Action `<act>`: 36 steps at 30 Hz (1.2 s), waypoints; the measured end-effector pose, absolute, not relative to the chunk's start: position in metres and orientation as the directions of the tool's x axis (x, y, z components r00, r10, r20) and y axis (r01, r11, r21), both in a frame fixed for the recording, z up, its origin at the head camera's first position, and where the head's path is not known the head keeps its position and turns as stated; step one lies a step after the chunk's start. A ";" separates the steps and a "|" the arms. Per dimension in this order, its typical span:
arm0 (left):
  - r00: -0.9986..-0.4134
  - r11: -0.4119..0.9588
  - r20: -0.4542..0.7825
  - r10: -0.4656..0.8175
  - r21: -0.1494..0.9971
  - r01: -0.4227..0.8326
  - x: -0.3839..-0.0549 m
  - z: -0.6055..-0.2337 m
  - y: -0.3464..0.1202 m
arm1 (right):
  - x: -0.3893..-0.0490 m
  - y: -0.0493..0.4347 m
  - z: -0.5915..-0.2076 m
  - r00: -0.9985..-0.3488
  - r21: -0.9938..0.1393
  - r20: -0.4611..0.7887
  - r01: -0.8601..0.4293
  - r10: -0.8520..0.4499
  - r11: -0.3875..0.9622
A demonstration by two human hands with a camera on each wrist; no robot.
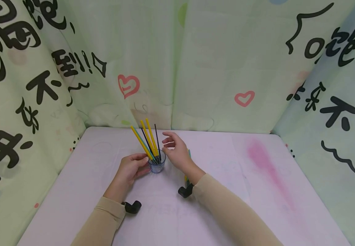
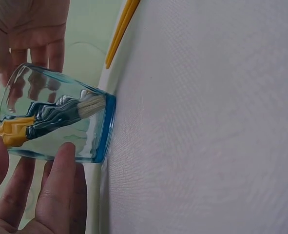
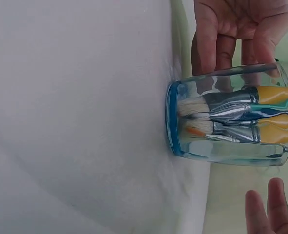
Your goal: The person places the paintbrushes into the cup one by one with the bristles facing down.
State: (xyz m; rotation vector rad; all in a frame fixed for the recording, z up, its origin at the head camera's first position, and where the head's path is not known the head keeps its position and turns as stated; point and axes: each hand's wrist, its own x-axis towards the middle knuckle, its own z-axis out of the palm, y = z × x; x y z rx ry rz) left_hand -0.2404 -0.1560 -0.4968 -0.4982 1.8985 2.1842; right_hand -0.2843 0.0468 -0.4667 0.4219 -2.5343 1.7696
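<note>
A clear glass cup with a blue base stands upright on the table, holding several paintbrushes with yellow, dark and teal handles. Their bristles point down inside the glass. My left hand holds the glass from its left side, thumb near the rim and fingers along the wall. On the other side, my right hand is raised beside the rim, fingers spread and loosely bent, with nothing in them. In the right wrist view its fingertips are apart from the glass.
More brushes lie on the table beneath my right wrist, partly hidden by it. The pale table has a pink stain at right. A patterned curtain surrounds the table's back and sides.
</note>
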 end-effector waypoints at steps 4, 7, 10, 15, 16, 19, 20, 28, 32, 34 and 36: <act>-0.924 -0.148 -0.376 -0.068 0.920 -0.363 -0.240 -0.497 -0.156 | -0.282 0.052 -0.469 -0.966 -0.923 0.166 -0.224 -0.199 0.313; -0.927 -0.149 -0.369 -0.063 0.922 -0.356 -0.240 -0.497 -0.156 | -0.281 0.056 -0.469 -0.969 -0.928 0.154 -0.209 -0.194 0.307; -0.928 -0.148 -0.368 -0.060 0.923 -0.356 -0.239 -0.497 -0.156 | -0.279 0.061 -0.469 -0.971 -0.933 0.145 -0.198 -0.192 0.299; -0.929 -0.150 -0.366 -0.054 0.923 -0.355 -0.237 -0.497 -0.156 | -0.276 0.069 -0.469 -0.973 -0.935 0.138 -0.189 -0.185 0.299; -0.929 -0.151 -0.366 -0.053 0.923 -0.355 -0.238 -0.497 -0.156 | -0.276 0.071 -0.469 -0.974 -0.936 0.134 -0.185 -0.182 0.301; -0.928 -0.157 -0.369 -0.055 0.921 -0.356 -0.238 -0.496 -0.156 | -0.276 0.076 -0.470 -0.977 -0.938 0.121 -0.170 -0.174 0.303; -0.927 -0.156 -0.370 -0.054 0.921 -0.358 -0.238 -0.496 -0.155 | -0.276 0.077 -0.471 -0.978 -0.939 0.117 -0.165 -0.172 0.300; -0.927 -0.147 -0.371 -0.053 0.921 -0.361 -0.238 -0.496 -0.155 | -0.274 0.089 -0.472 -0.983 -0.949 0.084 -0.130 -0.165 0.287; -0.927 -0.152 -0.371 -0.052 0.920 -0.360 -0.238 -0.496 -0.155 | -0.273 0.096 -0.472 -0.985 -0.950 0.081 -0.122 -0.151 0.286; -0.928 -0.152 -0.369 -0.052 0.921 -0.358 -0.238 -0.496 -0.155 | -0.273 0.100 -0.473 -0.987 -0.952 0.081 -0.118 -0.139 0.284; -0.928 -0.148 -0.368 -0.053 0.922 -0.357 -0.238 -0.496 -0.156 | -0.274 0.105 -0.472 -0.988 -0.953 0.078 -0.112 -0.130 0.281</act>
